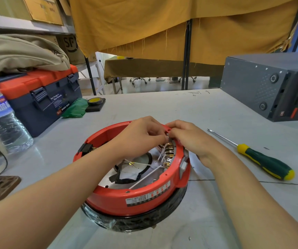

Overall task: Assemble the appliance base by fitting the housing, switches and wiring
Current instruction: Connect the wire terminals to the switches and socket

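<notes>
Red housing [135, 194]; toolbox [42, 97] lettered "WING BOX"

Both hands meet at the far rim of the round red housing [141, 193] on the tabletop [207, 108]. The left hand [142, 132] and right hand [189, 139] pinch something small above gold switches [168, 151]. A screwdriver [263, 159] lies nearby.

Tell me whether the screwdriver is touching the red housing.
Apart. The head view shows the screwdriver lying on the table to the right of the red housing, with bare tabletop between them.
</notes>
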Tool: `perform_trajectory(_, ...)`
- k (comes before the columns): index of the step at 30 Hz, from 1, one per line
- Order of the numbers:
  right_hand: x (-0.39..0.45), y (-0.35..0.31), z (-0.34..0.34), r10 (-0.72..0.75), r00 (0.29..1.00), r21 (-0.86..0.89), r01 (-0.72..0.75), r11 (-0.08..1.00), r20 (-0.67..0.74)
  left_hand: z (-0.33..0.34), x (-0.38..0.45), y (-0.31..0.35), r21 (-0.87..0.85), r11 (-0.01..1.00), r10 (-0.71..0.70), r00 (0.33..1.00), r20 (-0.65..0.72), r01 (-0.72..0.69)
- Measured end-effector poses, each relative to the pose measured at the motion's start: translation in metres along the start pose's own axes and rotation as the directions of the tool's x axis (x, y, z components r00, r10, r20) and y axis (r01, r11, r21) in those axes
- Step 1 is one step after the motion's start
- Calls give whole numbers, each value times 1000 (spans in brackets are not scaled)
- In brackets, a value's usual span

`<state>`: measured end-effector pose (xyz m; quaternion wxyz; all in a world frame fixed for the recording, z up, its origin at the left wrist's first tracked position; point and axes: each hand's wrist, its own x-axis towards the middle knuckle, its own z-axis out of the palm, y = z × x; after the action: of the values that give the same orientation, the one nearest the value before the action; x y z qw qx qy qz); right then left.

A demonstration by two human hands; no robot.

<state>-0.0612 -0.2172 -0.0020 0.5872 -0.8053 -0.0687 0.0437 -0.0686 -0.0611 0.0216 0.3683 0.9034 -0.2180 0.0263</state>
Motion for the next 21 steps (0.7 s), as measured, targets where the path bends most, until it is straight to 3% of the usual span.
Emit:
perform_trajectory(5, 0, 1, 3, 23, 1000, 48, -24, 999, 16, -13, -4, -1, -42, 999, -36, 995, -91, 32)
perform_trajectory(12, -1, 1, 3, 42, 990, 118, -26, 993, -135, -52, -31, -23, -125, 986, -134, 972, -192, 111)
perform_trajectory(17, -3, 0, 0, 20, 983, 144, 7, 990, -183, -75, -55, -59, -224, 961, -244, 882, -402, 164)
perform_trajectory(21, -3, -1, 2, 46, 980, 202, -7, 979, -193, -76, -70, -90, -284, 922, -372, 813, -448, 265)
